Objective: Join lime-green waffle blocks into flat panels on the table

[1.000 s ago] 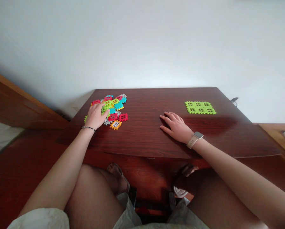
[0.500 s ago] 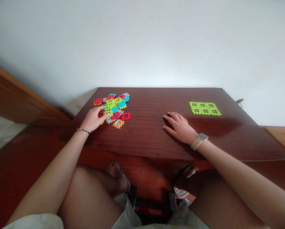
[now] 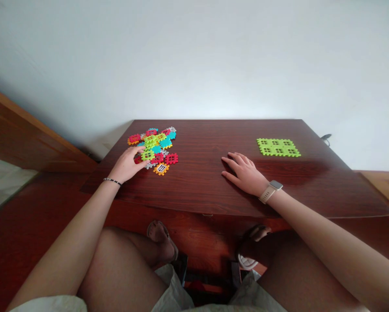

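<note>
My left hand (image 3: 128, 164) is at the near left side of a heap of colourful interlocking tiles. It pinches a lime-green window tile (image 3: 148, 154) by its left edge, between thumb and fingers. Around it lie red, blue, grey, yellow and orange pieces, among them a red tile (image 3: 171, 158) and an orange-framed tile (image 3: 161, 168). My right hand (image 3: 246, 174) rests palm down on the table with fingers spread, holding nothing. Beyond it, to the right, a lime-green panel (image 3: 278, 147) with several window openings lies flat.
The dark wood table (image 3: 201, 186) stands against a white wall (image 3: 214, 60). A wooden door (image 3: 31, 130) is off to the left. A black cable end (image 3: 326, 137) pokes out past the table's right edge. My knees are below the near edge.
My left thumb has shifted down from the green tile's face to its lower edge, so more of the tile shows, slightly raised over the heap. My right hand stays put.
</note>
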`<state>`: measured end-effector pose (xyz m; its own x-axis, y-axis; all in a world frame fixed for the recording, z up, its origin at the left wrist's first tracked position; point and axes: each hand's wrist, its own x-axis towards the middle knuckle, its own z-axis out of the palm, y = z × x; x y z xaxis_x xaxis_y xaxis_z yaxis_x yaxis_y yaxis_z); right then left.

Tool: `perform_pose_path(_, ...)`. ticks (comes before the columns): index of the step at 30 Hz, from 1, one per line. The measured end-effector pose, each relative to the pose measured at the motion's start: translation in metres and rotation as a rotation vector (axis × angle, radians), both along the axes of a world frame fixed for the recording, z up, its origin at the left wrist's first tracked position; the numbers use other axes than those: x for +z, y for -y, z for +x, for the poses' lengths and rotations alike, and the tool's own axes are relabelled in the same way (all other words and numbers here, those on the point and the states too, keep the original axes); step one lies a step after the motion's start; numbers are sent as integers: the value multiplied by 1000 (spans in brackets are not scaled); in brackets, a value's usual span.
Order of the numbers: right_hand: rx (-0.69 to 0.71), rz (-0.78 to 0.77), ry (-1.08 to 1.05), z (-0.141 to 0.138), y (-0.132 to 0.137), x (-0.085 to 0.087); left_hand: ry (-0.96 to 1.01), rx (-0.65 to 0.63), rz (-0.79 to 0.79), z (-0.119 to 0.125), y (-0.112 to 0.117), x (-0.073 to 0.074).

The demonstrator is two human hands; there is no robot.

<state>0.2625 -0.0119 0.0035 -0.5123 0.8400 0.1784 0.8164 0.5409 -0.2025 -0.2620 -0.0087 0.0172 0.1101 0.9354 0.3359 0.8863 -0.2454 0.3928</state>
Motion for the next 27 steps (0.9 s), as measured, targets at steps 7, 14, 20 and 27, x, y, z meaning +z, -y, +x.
perform_pose_path(7, -3, -5, 8, -1, 0, 1, -8, -51, 86, 32, 0, 15)
perform_pose_path(14, -7, 3, 0, -1, -1, -1, -24, -233, 100, 94, -1, 21)
perform_pose_path(20, -3, 6, -7, -1, -1, -2, -57, -425, 31, 154, -2, 16)
perform_pose_path(27, -1, 7, -20, -2, 0, -2, -109, -571, 30, 202, -12, 14)
